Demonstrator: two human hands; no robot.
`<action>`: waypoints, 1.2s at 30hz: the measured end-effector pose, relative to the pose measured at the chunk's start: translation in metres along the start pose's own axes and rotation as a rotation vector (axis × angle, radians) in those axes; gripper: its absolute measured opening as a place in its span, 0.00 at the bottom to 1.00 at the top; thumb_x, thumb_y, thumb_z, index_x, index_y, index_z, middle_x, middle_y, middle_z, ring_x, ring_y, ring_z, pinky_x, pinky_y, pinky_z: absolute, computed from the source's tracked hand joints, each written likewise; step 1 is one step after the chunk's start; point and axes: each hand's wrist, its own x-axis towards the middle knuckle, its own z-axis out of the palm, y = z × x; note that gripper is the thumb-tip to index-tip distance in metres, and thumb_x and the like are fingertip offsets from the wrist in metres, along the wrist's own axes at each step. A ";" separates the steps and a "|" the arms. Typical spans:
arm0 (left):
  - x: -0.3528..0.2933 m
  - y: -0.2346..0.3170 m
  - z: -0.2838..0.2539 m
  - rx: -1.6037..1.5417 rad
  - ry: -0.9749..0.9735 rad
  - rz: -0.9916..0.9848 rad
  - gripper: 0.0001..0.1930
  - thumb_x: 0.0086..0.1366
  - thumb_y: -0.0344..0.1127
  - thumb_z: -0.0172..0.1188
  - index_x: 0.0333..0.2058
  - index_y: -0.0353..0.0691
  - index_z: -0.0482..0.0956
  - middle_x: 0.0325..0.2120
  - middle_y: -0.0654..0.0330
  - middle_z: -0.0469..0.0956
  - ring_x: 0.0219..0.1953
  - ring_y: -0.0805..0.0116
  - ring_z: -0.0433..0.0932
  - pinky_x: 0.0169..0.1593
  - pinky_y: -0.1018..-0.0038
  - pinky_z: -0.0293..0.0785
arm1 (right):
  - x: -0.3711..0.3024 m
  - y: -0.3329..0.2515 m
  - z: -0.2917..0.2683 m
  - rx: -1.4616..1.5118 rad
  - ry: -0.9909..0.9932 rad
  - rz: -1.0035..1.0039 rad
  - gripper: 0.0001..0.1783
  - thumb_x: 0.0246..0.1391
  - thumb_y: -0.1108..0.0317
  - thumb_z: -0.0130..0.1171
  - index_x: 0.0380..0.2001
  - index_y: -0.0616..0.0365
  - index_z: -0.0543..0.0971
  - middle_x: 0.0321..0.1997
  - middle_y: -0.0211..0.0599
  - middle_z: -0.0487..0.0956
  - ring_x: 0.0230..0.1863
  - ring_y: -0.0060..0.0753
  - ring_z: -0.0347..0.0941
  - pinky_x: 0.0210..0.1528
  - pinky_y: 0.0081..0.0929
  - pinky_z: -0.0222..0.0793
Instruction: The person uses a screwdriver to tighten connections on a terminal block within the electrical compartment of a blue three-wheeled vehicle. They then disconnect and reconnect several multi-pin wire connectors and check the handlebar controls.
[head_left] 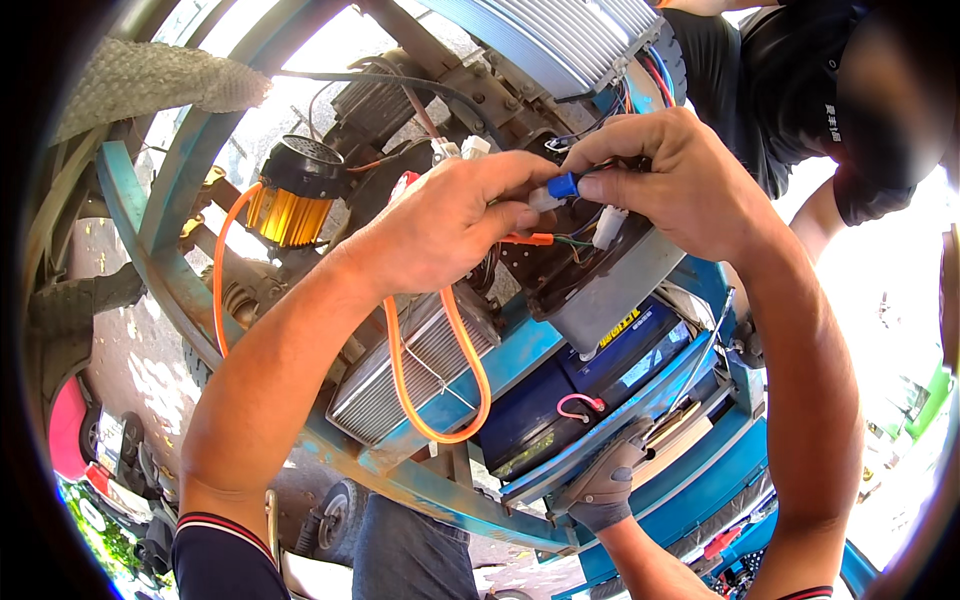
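While both hands meet, blue plug [563, 186]: between fingertips, far side of battery [530, 412].
Left hand [430, 215]: finger and thumb nearly closed, pinching clear housing [542, 200] left of blue plug.
Right hand [680, 180]: close pinch on blue plug.
White plug [609, 228]: just near-right.
Clear housing: skewed pressure could bend contacts.
Orange loop [445, 437]: snagging left forearm could jerk grip loose.

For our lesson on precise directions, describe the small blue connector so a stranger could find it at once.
Find the large dark blue box in the metal frame, then look above it to the right hand. Its fingers pinch the small blue connector, beside a whitish plug held by the left hand. Its blue colour sets it apart from that plug and the white connector hanging below.
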 end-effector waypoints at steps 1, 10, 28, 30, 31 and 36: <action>0.002 0.000 -0.001 0.013 0.004 0.012 0.18 0.71 0.20 0.54 0.59 0.30 0.75 0.45 0.58 0.81 0.49 0.75 0.80 0.56 0.74 0.77 | 0.001 -0.001 -0.001 -0.012 -0.011 0.023 0.11 0.60 0.71 0.66 0.44 0.63 0.87 0.30 0.34 0.83 0.30 0.22 0.76 0.37 0.26 0.73; 0.001 0.002 -0.003 0.029 0.058 0.029 0.16 0.71 0.20 0.54 0.56 0.31 0.76 0.44 0.60 0.82 0.48 0.76 0.80 0.54 0.74 0.77 | 0.004 -0.006 -0.002 -0.055 -0.017 0.079 0.13 0.57 0.69 0.67 0.44 0.62 0.87 0.30 0.38 0.83 0.31 0.25 0.78 0.38 0.28 0.74; 0.014 0.006 0.000 -0.342 0.073 -0.082 0.13 0.74 0.25 0.55 0.55 0.31 0.72 0.41 0.55 0.84 0.40 0.74 0.82 0.43 0.75 0.80 | 0.008 -0.009 0.011 -0.048 0.161 0.041 0.12 0.54 0.75 0.63 0.42 0.64 0.87 0.33 0.43 0.86 0.34 0.32 0.82 0.41 0.30 0.77; 0.016 0.005 0.003 -0.374 0.079 -0.078 0.13 0.74 0.25 0.55 0.55 0.31 0.72 0.40 0.56 0.83 0.39 0.75 0.82 0.41 0.76 0.79 | 0.009 -0.006 0.012 -0.039 0.179 0.027 0.12 0.54 0.75 0.62 0.41 0.65 0.87 0.31 0.44 0.86 0.33 0.34 0.82 0.41 0.31 0.77; 0.017 0.004 0.003 -0.386 0.088 -0.075 0.13 0.74 0.25 0.55 0.55 0.32 0.72 0.40 0.56 0.83 0.38 0.76 0.81 0.41 0.77 0.79 | 0.009 -0.005 0.012 -0.034 0.187 0.016 0.12 0.54 0.75 0.62 0.40 0.65 0.87 0.30 0.44 0.86 0.32 0.35 0.82 0.42 0.31 0.77; 0.019 0.000 -0.003 -0.189 0.140 -0.005 0.16 0.72 0.26 0.58 0.56 0.33 0.72 0.39 0.57 0.82 0.39 0.74 0.81 0.43 0.75 0.77 | -0.010 -0.007 0.010 -0.160 0.244 -0.104 0.24 0.49 0.84 0.55 0.52 0.63 0.82 0.45 0.46 0.83 0.46 0.38 0.82 0.45 0.32 0.77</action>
